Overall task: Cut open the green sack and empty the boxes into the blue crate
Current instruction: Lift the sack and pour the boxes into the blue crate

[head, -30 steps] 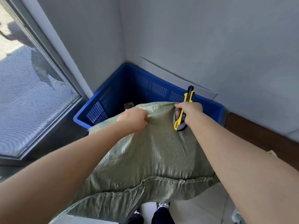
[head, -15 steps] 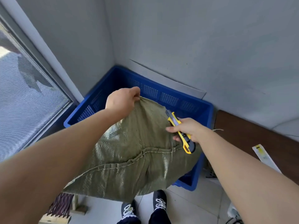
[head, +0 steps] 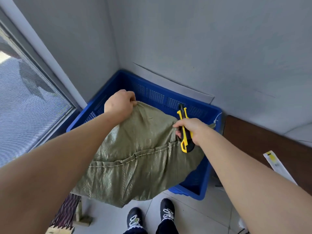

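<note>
The left hand [head: 119,103] is closed on a bunched corner of the green sack [head: 140,157] and holds it up over the far left part of the blue crate [head: 158,95]. The right hand [head: 194,130] is curled round one utility knife [head: 185,144] with a yellow and black plastic body; its fingertips also touch a fold of the sack. I cannot see whether the blade is out. The sack is thin woven plastic, shiny and wrinkled, with one pale stitched seam across it. It hangs slack between the two hands and falls over the near rim of the crate. The crate is hard plastic, rectangular, with grid holes in the walls, and it stands in the corner of the floor [head: 194,213]. The sack covers most of its inside, so its contents cannot be made out. Two dark shoes [head: 135,218] with white laces stand on the pale tiles. At the right lies a brown surface [head: 253,141] with one white and yellow strip [head: 273,161], cut off partly by the arm.
</note>
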Demonstrator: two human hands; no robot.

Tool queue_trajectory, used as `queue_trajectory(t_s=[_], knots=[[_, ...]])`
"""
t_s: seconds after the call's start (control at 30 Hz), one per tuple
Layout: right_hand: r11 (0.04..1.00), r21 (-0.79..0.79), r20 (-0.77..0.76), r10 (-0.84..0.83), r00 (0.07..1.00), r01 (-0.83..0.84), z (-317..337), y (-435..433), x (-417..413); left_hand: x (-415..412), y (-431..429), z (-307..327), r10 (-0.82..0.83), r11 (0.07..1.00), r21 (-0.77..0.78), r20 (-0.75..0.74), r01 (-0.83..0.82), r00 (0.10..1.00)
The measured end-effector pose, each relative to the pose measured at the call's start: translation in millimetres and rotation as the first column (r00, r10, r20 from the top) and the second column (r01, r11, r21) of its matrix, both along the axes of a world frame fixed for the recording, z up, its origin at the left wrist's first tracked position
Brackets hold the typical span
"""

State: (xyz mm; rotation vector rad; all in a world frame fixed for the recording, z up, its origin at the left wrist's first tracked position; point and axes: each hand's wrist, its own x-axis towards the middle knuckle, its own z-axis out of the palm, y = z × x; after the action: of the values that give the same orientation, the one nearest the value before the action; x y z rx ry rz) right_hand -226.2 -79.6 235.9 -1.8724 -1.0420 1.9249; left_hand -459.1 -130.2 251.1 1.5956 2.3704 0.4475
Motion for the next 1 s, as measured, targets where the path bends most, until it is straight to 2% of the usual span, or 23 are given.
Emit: queue_trajectory(t_s=[0.07,0.2,0.3,0.37,0.43,0.57,0.63,0.73,0.83,1.0], knots=[[1.0,-0.002,-0.078,-0.031,0.997,0.031,10,5,-9,0,-10,-7,-0.034,0.998,-0.046,0.021,0.035,0.999],[0.999,0.014,-0.155,-0.045,0.987,0.048,21,11,-27,6,-31,-12,-0.109,0.963,-0.232,0.122,0.135,0.987],[0.996,0.007,-0.164,-0.082,0.983,0.084,22,11,-36,2,-44,-4,-0.153,0.956,-0.222,0.186,0.193,0.971],[0.993,0.012,-0.159,-0.11,0.981,0.114,20,11,-38,-7,-49,0,-0.259,0.924,-0.264,0.093,0.275,0.961],[0.991,0.022,-0.147,-0.13,0.98,0.135,20,12,-38,-23,-52,0,-0.319,0.895,-0.342,-0.036,0.288,0.947],[0.988,0.036,-0.127,-0.147,0.981,0.153,21,14,-37,-55,-55,-5,-0.209,0.879,-0.469,-0.219,0.085,0.953],[0.989,0.041,-0.119,-0.136,0.984,0.141,22,14,-38,-62,-53,-6,-0.166,0.905,-0.424,-0.291,0.028,0.942],[0.988,0.037,-0.117,-0.144,0.983,0.149,24,14,-37,-60,-46,1,-0.063,0.983,-0.183,-0.37,-0.006,0.927],[0.986,0.033,-0.102,-0.16,0.982,0.165,25,16,-31,-56,-31,17,0.059,0.996,-0.048,-0.245,-0.073,0.968],[0.968,0.047,-0.109,-0.242,0.964,0.248,33,21,-22,-45,-6,35,0.071,0.993,0.108,-0.133,-0.056,0.989]])
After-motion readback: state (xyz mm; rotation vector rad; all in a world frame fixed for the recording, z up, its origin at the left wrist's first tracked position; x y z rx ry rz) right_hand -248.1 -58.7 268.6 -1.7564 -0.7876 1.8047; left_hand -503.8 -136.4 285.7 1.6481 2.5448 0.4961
